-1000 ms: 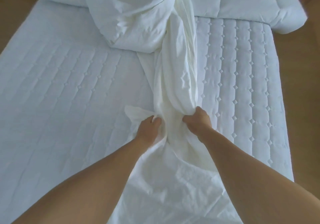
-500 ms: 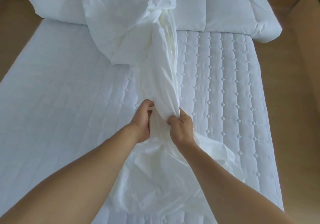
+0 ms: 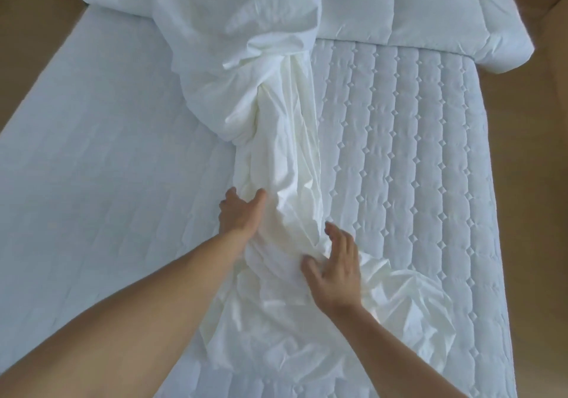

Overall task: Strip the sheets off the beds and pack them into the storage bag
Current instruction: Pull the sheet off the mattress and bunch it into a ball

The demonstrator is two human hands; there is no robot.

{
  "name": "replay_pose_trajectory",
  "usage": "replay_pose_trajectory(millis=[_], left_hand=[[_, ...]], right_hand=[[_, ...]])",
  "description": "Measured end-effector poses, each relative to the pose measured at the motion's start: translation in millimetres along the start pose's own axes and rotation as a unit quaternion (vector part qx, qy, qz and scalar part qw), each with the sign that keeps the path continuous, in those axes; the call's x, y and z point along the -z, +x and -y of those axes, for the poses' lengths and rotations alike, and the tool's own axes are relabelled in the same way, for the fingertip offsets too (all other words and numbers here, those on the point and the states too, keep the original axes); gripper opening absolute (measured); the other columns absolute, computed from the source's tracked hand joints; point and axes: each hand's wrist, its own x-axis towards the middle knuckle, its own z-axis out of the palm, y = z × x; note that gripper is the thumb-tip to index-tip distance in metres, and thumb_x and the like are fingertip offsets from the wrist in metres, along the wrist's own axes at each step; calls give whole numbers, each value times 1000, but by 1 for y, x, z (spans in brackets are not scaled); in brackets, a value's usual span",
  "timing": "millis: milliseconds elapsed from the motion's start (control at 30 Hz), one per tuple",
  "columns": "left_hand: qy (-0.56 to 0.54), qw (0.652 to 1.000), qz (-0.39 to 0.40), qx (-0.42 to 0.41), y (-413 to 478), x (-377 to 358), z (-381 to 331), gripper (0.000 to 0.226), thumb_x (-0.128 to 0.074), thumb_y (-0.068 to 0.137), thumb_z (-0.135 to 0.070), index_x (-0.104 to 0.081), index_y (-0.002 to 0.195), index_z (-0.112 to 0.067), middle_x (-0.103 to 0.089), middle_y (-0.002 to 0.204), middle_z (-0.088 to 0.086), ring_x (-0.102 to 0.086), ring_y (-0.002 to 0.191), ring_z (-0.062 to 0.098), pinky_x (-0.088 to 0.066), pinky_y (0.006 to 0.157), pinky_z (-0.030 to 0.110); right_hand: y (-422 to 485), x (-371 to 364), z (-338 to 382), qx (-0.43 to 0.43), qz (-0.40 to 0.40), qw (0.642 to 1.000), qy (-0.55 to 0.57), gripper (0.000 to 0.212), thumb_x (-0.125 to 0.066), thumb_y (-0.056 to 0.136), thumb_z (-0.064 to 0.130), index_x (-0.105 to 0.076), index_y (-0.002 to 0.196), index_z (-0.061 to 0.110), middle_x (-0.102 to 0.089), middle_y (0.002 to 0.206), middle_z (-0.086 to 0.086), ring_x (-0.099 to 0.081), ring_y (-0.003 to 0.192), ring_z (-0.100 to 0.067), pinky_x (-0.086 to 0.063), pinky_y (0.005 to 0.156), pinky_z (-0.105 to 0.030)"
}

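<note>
From the head camera, the sheet [image 3: 285,164] lies roped down the middle of the bare quilted mattress [image 3: 399,158], its far end running up under the duvet [image 3: 246,29] at the head. Your left hand [image 3: 241,213] and right hand [image 3: 333,271] rest on it with fingers spread, gripping nothing. Pull now and the cloth likely slips, or drags the duvet along. No storage bag shows. No label or writing is legible.
</note>
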Motion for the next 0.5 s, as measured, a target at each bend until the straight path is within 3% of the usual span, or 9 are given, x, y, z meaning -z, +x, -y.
replay_pose_trajectory(millis=[100,200,300,367,433,500], left_hand=[[-19,999,28,14,26,2,-23,90,-47,82,-69,-15,155,-26,-24,158,5,-34,139,34,-37,104,50],[-36,999,31,24,49,-1,-36,93,-49,83,-72,-15,155,-24,-29,156,8,-38,136,35,-37,105,51],[-61,997,27,31,69,-5,-38,96,-54,83,-67,-13,156,-19,-34,153,11,-41,133,36,-37,107,51],[-73,996,25,39,76,-6,-36,94,-57,85,-60,-14,155,-17,-35,152,12,-41,133,36,-37,107,49],[-105,993,24,46,79,-8,-36,79,-60,87,-46,-26,150,-13,-44,144,12,-48,126,34,-43,102,46],[-169,983,44,56,77,-7,-40,50,-57,89,-28,-48,134,-9,-58,123,12,-59,105,32,-52,82,39]], right_hand=[[64,3,34,-48,-27,998,29,90,-51,83,65,-22,156,20,-27,157,2,-25,144,-18,-26,116,-42],[133,-6,53,-127,46,991,20,107,-60,80,72,-7,159,22,-9,166,-2,-15,151,-26,-24,118,-53],[175,-21,54,-208,93,971,68,122,-71,73,70,4,159,27,0,167,-4,-18,150,-32,-30,114,-57],[187,-32,48,-239,116,961,73,129,-78,69,65,9,158,31,-6,165,-5,-31,144,-35,-37,107,-53],[188,-43,43,-246,156,955,63,128,-84,69,52,6,157,32,-33,152,-8,-49,128,-34,-46,97,-47],[187,-51,43,-228,173,956,59,101,-80,77,29,-16,154,26,-53,123,-4,-59,103,-28,-52,80,-39]])
